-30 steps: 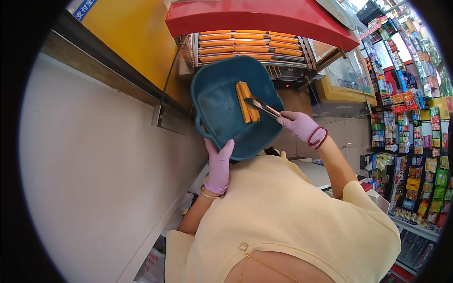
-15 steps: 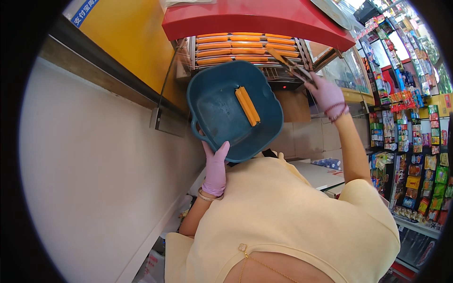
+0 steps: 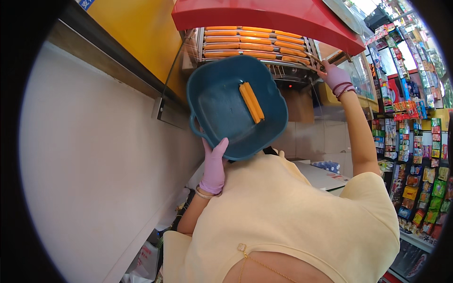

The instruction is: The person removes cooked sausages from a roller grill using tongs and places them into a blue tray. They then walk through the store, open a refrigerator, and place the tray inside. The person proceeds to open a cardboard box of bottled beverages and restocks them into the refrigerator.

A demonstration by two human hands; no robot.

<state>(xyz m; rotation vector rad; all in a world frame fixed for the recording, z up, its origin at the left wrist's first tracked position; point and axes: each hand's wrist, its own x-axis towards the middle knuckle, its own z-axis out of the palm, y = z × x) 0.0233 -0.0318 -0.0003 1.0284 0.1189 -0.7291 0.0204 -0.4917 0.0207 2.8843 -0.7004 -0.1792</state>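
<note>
My left hand (image 3: pixel 214 162), in a pink-purple glove, grips the near-left rim and handle of a dark blue plastic basin (image 3: pixel 214 113), thumb over the edge. Two orange sausages (image 3: pixel 251 103) lie side by side inside it. At the upper right, my gloved right hand (image 3: pixel 336 78) holds a pair of tongs (image 3: pixel 315 62) by the grip. Their tips reach the right end of a roller grill (image 3: pixel 311 47). Rows of orange sausages (image 3: pixel 256 47) rest on its rollers; one sausage (image 3: pixel 296 60) lies at the front right, beside the tong tips.
A red hood (image 3: pixel 264 19) overhangs the grill. Glass panels (image 3: pixel 171 112) stand at its sides, and a pale wall (image 3: pixel 94 155) runs along the left. Below the grill is a cardboard box (image 3: pixel 300 106). Racks of packaged snacks (image 3: pixel 415 184) line the right.
The tongs, which held a sausage over the grill's front right, have drawn right and down; that sausage now appears to lie on the rollers. The basin stays in my left hand.
</note>
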